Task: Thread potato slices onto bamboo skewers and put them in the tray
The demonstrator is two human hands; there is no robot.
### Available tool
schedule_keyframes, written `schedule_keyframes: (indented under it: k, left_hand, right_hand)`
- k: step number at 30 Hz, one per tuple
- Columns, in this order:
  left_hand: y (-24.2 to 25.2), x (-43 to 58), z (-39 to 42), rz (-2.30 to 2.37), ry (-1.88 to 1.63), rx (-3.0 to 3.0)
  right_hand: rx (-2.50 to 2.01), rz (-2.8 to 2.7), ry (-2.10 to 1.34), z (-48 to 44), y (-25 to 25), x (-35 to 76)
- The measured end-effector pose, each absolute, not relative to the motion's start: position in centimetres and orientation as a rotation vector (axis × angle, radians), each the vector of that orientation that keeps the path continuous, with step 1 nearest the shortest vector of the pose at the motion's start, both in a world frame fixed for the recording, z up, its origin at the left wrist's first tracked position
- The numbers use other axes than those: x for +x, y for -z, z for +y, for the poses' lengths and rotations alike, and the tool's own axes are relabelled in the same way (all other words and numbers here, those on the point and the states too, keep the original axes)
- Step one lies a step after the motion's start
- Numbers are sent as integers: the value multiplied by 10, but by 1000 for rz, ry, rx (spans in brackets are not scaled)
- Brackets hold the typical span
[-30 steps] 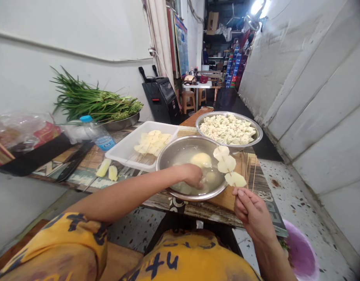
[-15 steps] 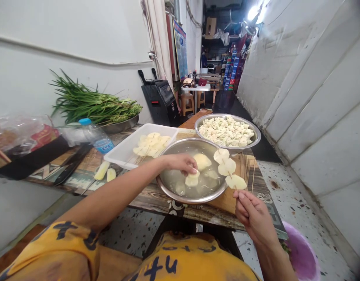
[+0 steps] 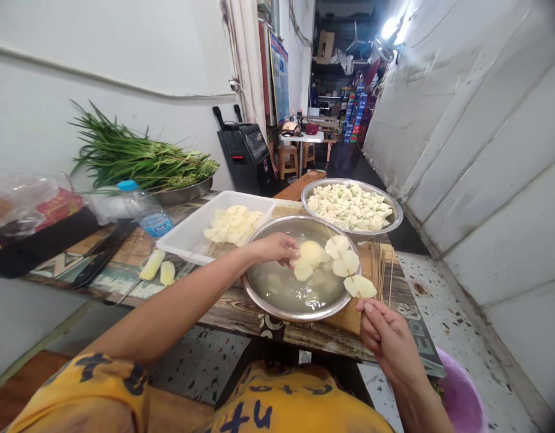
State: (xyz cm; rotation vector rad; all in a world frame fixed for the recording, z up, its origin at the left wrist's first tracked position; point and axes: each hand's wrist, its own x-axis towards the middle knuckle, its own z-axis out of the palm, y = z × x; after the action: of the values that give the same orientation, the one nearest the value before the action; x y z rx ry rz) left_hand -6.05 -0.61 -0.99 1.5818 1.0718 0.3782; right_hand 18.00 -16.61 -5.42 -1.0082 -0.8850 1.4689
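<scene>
My left hand point(image 3: 281, 249) pinches a pale potato slice point(image 3: 303, 271) above a steel bowl of water point(image 3: 259, 294). Several more slices show blurrily under the water, and a larger pale piece point(image 3: 311, 252) lies behind the held slice. In my right hand point(image 3: 385, 328) is a thin wooden skewer, gripped at its lower end. Three potato slices point(image 3: 346, 263) are threaded along it, over the bowl's right side. Left of the bowl, a white plastic tray point(image 3: 178, 237) holds skewered potato slices point(image 3: 234, 225).
Behind the bowl stands a basin of cauliflower florets point(image 3: 349, 207). Loose skewers point(image 3: 382, 273) lie on a board at right. Toward the left are a water bottle point(image 3: 146, 210), a long dark knife point(image 3: 101, 255), two yellowish pieces point(image 3: 151, 264) and greens point(image 3: 137, 159). A purple tub point(image 3: 462, 391) sits below.
My left hand has lifted the potato slice slightly and brought it right, nearer the skewer. My right hand and the skewer have shifted a little left and down.
</scene>
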Motion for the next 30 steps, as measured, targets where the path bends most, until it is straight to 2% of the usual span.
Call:
schedule_keyframes:
  k: [11, 15, 23, 30]
  left_hand:
    - [7, -59, -10, 1333, -468, 1614]
    - [-1, -57, -14, 1234, -562, 1553]
    - [7, -56, -21, 1334, -429, 2008]
    - [4, -59, -23, 1254, -313, 1788]
  right_hand:
    - [-1003, -887, -1478, -168, 56, 180]
    - [-1009, -892, -1502, -170, 56, 180]
    - [-1000, -911, -1518, -171, 56, 180]
    - [-1004, -915, -1515, -172, 57, 182]
